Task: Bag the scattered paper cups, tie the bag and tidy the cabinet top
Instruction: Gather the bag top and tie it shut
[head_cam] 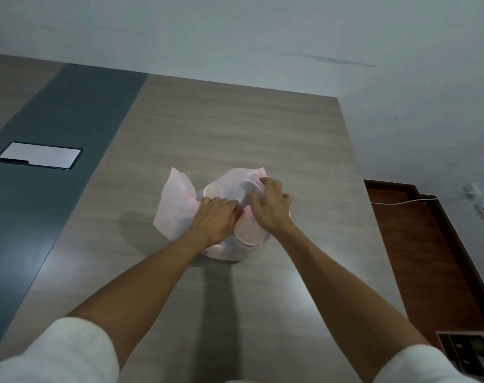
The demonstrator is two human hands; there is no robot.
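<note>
Your two hands meet over the pale pink plastic bag point(177, 200) at the centre of the frame, which sits on the wood-grain surface point(235, 128). Your left hand point(214, 217) is closed around gathered plastic on the bag's left side, with a loose flap fanning out toward the left of the frame. Your right hand point(271, 205) is curled, its fingers pinching the plastic on the bag's right side, where another flap pokes up just above the knuckles.

The paper cups point(247, 230) are inside the bag: you can make out round rims and cup walls through the thin film, one low in the bag between your wrists and at least one more under your right hand. How many there are cannot be told.

As for progress, the bagging looks done. No loose cup shows anywhere on the surface. The tie, though, appears to be only under way: both flaps are free and spread, and no knot is visible, though your hands hide the spot where one would form. So you are most likely at the point of drawing the two flaps together to cross and knot them.

What remains, by this reckoning, is finishing the knot and then tidying the top. The surface around the bag is bare apart from the flat dark-framed panel point(39, 156) set in the grey strip at the left of the frame.
</note>
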